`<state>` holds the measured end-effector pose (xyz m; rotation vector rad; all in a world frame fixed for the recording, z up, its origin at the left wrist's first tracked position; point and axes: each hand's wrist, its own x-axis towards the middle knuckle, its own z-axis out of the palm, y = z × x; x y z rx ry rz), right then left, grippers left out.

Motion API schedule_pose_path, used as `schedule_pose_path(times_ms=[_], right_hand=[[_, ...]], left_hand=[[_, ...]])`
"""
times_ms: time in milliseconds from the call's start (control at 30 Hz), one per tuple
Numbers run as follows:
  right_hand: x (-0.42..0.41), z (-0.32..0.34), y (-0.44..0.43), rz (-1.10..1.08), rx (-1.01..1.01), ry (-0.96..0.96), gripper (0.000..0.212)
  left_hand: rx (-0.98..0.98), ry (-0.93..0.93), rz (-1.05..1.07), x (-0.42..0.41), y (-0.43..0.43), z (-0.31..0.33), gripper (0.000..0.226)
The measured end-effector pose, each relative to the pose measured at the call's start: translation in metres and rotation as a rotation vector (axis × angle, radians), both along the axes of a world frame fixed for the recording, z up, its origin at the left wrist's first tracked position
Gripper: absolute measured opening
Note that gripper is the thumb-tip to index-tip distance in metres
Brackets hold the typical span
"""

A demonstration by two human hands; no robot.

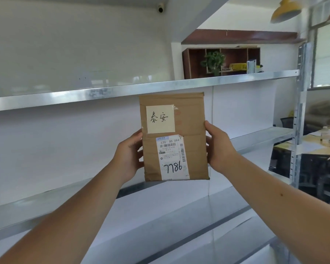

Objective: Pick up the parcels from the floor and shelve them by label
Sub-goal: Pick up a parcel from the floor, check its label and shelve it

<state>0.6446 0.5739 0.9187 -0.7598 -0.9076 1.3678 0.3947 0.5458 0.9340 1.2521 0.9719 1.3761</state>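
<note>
Brown cardboard parcel (174, 137), cream note (161, 119), white barcoded label (172, 157), silver shelf (122, 90).

A flat cardboard parcel (174, 137) is held upright in front of a metal shelving unit (141, 88), its top edge level with the front lip of one shelf. The left hand (129, 157) grips its left edge; the right hand (218, 147) grips its right edge. A cream handwritten label (160, 119) sits above a printed shipping label (172, 157) marked "7786". The shelf boards in view carry no parcels.
</note>
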Motion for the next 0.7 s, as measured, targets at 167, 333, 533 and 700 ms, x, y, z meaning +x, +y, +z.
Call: schedule_pose_path(times_ms=[167,333,533,700], right_hand=[[0.068,-0.005,0.007,-0.073,0.008,0.009,0.027],[0.130,-0.014,0.007,-0.165,-0.042,-0.011,0.028],[0.198,-0.030,0.001,-0.268,-0.082,0.003,0.027],[0.238,-0.042,0.000,-0.349,-0.128,0.016,0.032]], left_hand=[[0.001,0.001,-0.065,0.069,0.026,-0.003,0.035],[-0.031,-0.008,-0.125,0.132,0.052,-0.011,0.041],[-0.074,-0.019,-0.239,0.200,0.081,-0.023,0.041],[-0.095,-0.013,-0.308,0.246,0.097,-0.037,0.036]])
